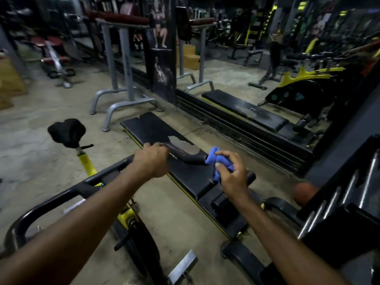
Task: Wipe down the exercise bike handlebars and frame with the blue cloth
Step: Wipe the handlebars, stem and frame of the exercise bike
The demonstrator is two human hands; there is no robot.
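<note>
The exercise bike's black handlebar (187, 156) runs from the lower left up to a curved tip at centre. My left hand (151, 159) grips the bar just before that curve. A bunched blue cloth (217, 161) presses against the bar's end, held in my right hand (232, 171). The bike's yellow frame (87, 163) rises under a black saddle (66, 131) at the left, and its dark flywheel (141, 243) sits low at centre.
A worn black bench (156, 132) lies on the concrete floor right behind the handlebar. Grey steel stands (123, 79) rise beyond it. A wall mirror (267, 58) reflects the gym. A dark weight rack (339, 212) stands close on the right.
</note>
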